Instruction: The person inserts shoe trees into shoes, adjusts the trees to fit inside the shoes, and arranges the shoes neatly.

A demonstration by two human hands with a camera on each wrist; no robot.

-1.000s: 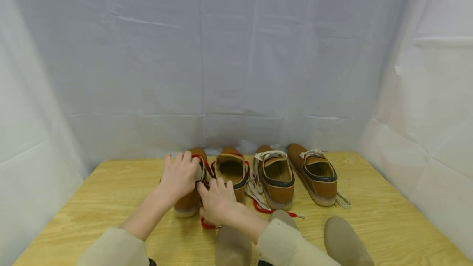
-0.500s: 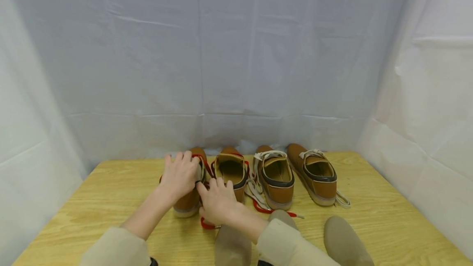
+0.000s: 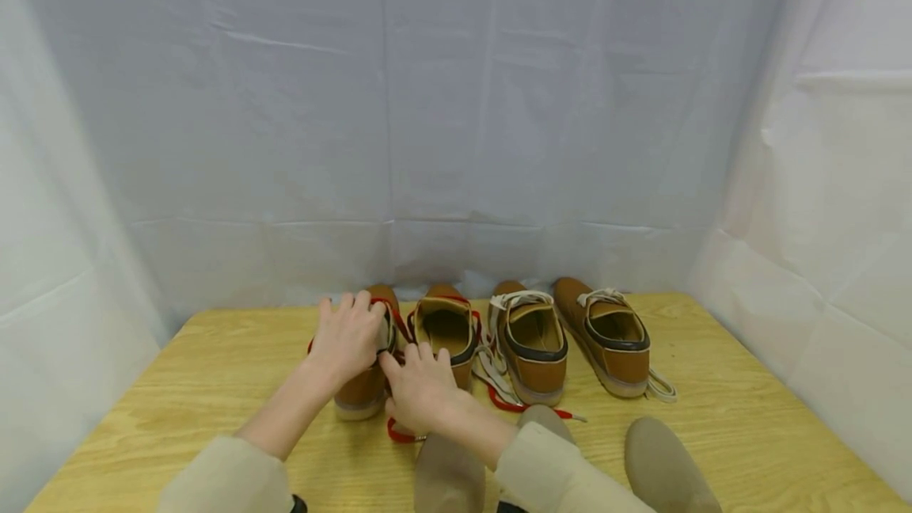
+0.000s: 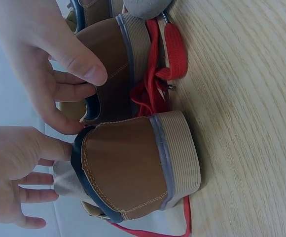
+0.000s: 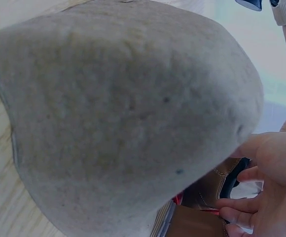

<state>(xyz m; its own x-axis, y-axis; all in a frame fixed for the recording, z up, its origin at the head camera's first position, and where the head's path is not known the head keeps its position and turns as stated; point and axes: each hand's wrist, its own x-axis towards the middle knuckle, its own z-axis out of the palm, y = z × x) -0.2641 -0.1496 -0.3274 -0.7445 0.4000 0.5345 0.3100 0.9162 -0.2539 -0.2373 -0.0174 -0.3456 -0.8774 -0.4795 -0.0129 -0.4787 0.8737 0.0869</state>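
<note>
At the leftmost brown shoe (image 3: 362, 390), my left hand (image 3: 347, 339) holds a grey insole (image 4: 68, 180) that stands in the shoe's opening. In the left wrist view my thumb lies at the dark collar, with the fingers on the insole. My right hand (image 3: 422, 388) is beside the same shoe's right side, its index finger (image 4: 66, 123) touching the collar and its thumb apart. The shoe's inside is hidden. Next to it stands a second brown shoe (image 3: 463, 377) with red laces (image 4: 150, 94).
Two brown shoes with cream laces, one in the middle (image 3: 537, 377) and one at the right (image 3: 627, 362), complete the row. Grey-beige insoles (image 3: 449, 477) lie along the near side of the wooden table (image 3: 741, 418). One insole (image 5: 133, 108) fills much of the right wrist view.
</note>
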